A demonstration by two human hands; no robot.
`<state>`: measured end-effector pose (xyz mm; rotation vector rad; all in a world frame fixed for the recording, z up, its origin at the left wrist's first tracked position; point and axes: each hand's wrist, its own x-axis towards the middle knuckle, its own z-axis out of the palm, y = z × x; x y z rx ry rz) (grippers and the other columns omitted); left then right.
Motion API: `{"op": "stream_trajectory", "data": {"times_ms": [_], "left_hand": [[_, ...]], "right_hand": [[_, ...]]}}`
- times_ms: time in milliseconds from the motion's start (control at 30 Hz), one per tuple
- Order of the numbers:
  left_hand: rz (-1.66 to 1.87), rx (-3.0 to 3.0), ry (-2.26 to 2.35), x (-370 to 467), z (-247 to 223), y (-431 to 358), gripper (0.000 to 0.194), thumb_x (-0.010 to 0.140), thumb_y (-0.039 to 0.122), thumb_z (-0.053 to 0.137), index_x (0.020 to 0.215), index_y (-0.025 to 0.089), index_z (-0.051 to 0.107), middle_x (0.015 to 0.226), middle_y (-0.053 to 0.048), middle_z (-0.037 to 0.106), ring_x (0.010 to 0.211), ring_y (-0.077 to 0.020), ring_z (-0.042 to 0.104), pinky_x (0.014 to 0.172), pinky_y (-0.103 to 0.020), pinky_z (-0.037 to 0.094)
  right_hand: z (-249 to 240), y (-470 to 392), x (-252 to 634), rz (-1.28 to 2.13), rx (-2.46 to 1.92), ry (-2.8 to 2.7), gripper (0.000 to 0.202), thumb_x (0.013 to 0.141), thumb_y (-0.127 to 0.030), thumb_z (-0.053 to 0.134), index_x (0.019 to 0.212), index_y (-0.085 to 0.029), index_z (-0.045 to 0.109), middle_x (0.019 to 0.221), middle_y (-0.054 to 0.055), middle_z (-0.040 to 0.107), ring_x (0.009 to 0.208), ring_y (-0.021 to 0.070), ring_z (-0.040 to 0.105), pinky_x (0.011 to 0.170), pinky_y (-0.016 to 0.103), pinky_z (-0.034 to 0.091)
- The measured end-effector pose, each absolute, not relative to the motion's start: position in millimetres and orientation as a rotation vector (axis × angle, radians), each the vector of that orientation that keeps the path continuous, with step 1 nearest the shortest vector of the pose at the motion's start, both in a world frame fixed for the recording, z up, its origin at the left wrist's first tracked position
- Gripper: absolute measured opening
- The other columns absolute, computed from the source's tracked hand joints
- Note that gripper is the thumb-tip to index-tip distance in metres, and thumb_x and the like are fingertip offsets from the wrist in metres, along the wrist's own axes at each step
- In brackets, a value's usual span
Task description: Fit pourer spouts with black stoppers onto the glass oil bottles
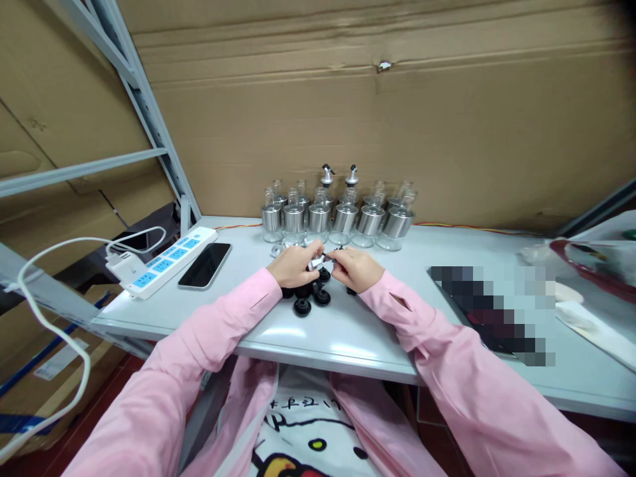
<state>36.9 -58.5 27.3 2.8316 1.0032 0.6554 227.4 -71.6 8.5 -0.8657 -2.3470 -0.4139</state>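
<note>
Above the middle of the table, my left hand (297, 266) is closed around a small silver-white pourer spout (315, 264). My right hand (356, 268) pinches a small black piece (326, 255) against the spout's end; fingers partly hide where the two meet. Below and between the hands lie several round black rubber stoppers (302, 306), some covered by my left hand. More small silver-white parts (277, 250) lie behind my left hand. Further back stand several glass bottles with steel sleeves (344, 218). Two silver pourers with black tips (326, 173) rise from bottles in the rear row.
At the left lie a phone (205, 265) and a white power strip (173, 260) with a plugged-in charger and white cable (54, 245). A blurred-out dark flat item (477, 305) lies at the right, near a red-rimmed object (586, 268). Cardboard (298, 99) walls the back; a metal frame (144, 112) stands left.
</note>
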Motion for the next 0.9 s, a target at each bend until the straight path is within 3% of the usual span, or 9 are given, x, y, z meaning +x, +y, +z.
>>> {"op": "stream_trajectory", "data": {"times_ms": [167, 233, 367, 700, 900], "left_hand": [[0.891, 2.814, 1.09, 37.5, 24.8, -54.5, 0.026, 0.076, 0.027, 0.052, 0.099, 0.019, 0.043, 0.082, 0.0, 0.063, 0.066, -0.0163, 0.063, 0.06, -0.023, 0.042], [0.912, 2.865, 1.097, 38.0, 24.5, -55.2, 0.026, 0.076, 0.027, 0.052, 0.099, 0.019, 0.043, 0.08, -0.001, 0.064, 0.068, -0.0174, 0.065, 0.061, -0.024, 0.044], [0.927, 2.913, 1.124, 37.7, 24.1, -55.9, 0.025, 0.077, 0.027, 0.052, 0.099, 0.018, 0.044, 0.08, -0.003, 0.065, 0.07, -0.0189, 0.066, 0.062, -0.025, 0.046], [0.889, 2.952, 1.143, 36.8, 23.9, -55.1, 0.026, 0.077, 0.028, 0.053, 0.1, 0.018, 0.045, 0.081, -0.003, 0.067, 0.068, -0.0187, 0.067, 0.061, -0.025, 0.046], [0.887, 2.958, 1.142, 37.4, 24.1, -55.8, 0.026, 0.077, 0.028, 0.052, 0.101, 0.018, 0.046, 0.08, -0.002, 0.067, 0.067, -0.0186, 0.066, 0.06, -0.025, 0.045]], "right_hand": [[16.0, -67.4, 232.6, -0.294, -1.059, -2.172, 0.032, 0.093, -0.026, 0.031, 0.104, -0.018, 0.06, 0.089, 0.009, 0.067, 0.076, 0.0191, 0.059, 0.071, 0.032, 0.045], [17.4, -62.5, 240.9, -0.307, -1.07, -2.118, 0.034, 0.093, -0.03, 0.033, 0.101, -0.018, 0.064, 0.087, 0.009, 0.064, 0.081, 0.0205, 0.058, 0.073, 0.033, 0.045], [10.0, -47.1, 262.1, -0.303, -1.107, -2.118, 0.033, 0.089, -0.037, 0.044, 0.094, -0.019, 0.071, 0.072, 0.006, 0.055, 0.069, 0.0178, 0.054, 0.062, 0.03, 0.044], [-7.3, -31.0, 272.8, -0.009, -1.385, -2.413, 0.017, 0.079, -0.022, 0.058, 0.07, -0.02, 0.072, 0.071, 0.002, 0.07, 0.064, 0.0154, 0.062, 0.06, 0.025, 0.044], [-12.5, -30.8, 268.7, -0.043, -1.396, -2.37, 0.02, 0.08, -0.015, 0.052, 0.083, -0.019, 0.071, 0.079, 0.004, 0.073, 0.07, 0.0178, 0.066, 0.065, 0.028, 0.048]]}}
